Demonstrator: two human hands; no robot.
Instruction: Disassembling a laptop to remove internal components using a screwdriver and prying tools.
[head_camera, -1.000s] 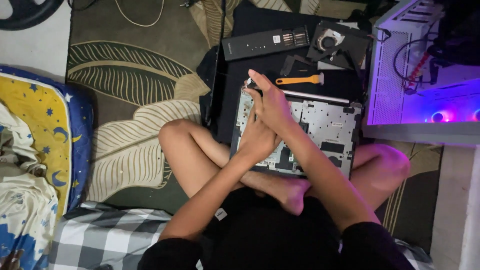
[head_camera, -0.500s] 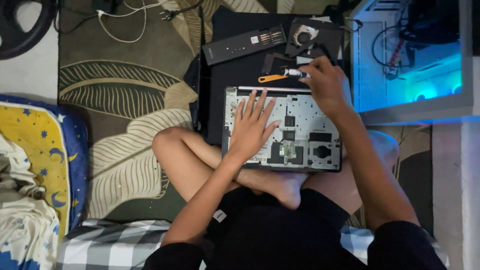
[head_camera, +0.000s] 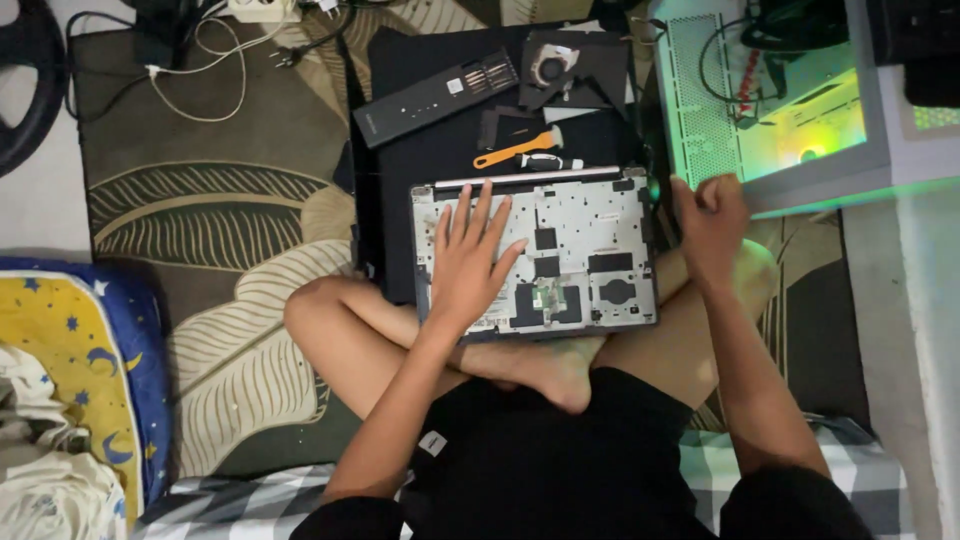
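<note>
left hand (head_camera: 468, 262) fingers spread flat on opened laptop (head_camera: 560, 255); right hand (head_camera: 712, 218) fingers curled shut beside it.

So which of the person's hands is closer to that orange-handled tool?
The left. The left hand lies flat on the opened laptop, just below the orange-handled tool; the right hand sits off the laptop's right edge, farther away.

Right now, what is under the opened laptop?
The laptop rests on the person's crossed legs, its far edge over a black mat. The left hand lies flat on it. Anything directly beneath is hidden.
</note>
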